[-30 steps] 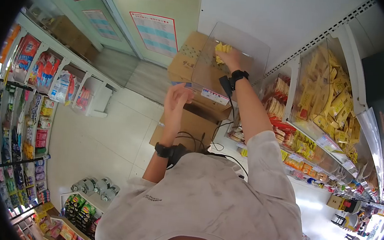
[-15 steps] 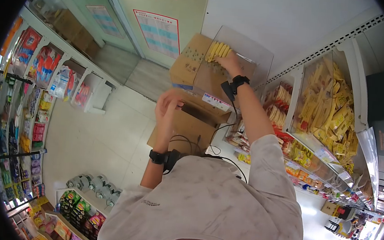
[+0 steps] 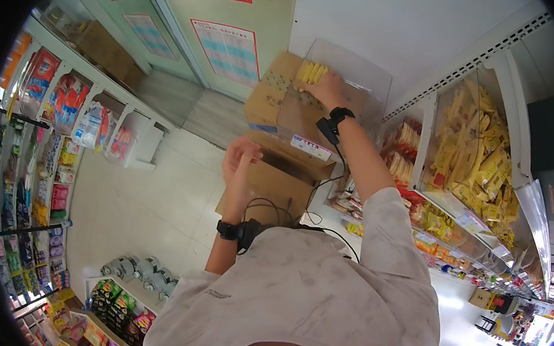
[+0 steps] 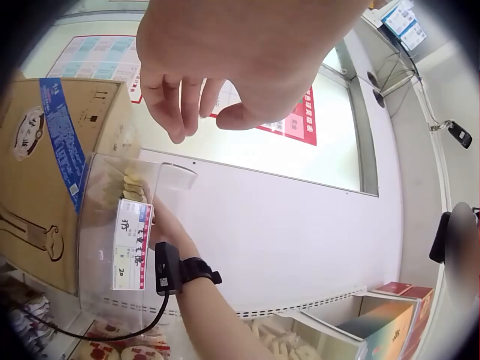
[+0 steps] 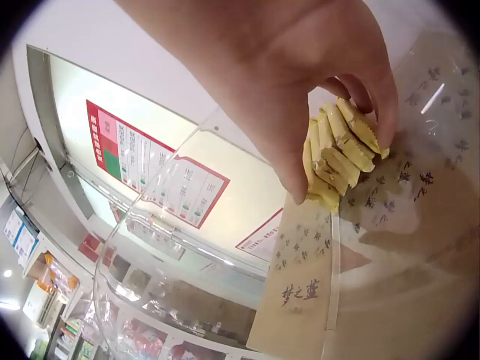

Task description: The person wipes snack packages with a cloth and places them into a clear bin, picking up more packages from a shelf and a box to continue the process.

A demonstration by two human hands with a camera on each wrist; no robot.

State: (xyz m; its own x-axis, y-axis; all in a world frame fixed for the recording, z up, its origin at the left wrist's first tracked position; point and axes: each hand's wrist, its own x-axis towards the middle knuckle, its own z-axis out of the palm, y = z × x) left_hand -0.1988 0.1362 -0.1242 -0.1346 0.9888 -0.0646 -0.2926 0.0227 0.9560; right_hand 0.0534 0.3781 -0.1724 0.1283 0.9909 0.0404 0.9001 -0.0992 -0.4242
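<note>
Inside a clear plastic bin [image 3: 377, 83], my right hand [image 3: 326, 89] grips a row of yellow-wrapped snack packets [image 5: 337, 154]. In the right wrist view the packets stand side by side between thumb and fingers. A price label [image 4: 133, 244] is fixed to the bin's front. My left hand [image 3: 241, 159] hangs in the air in front of the bin, fingers loosely bent, holding nothing; the left wrist view also shows its fingers [image 4: 191, 109] with nothing between them. Below it lies an open cardboard box [image 3: 275, 189].
A sealed cardboard carton [image 3: 267, 99] stands beside the bin. On the right, a shelf bin [image 3: 482, 158] holds many yellow packets, with red-and-white packets [image 3: 400, 161] nearby. Black cables [image 3: 268, 202] hang near my waist. Shelves of goods [image 3: 32, 184] line the left side.
My right hand has shifted slightly within the clear bin, and the yellow packets now sit as a neat row in its grip. My left hand has drawn back slightly from the bin.
</note>
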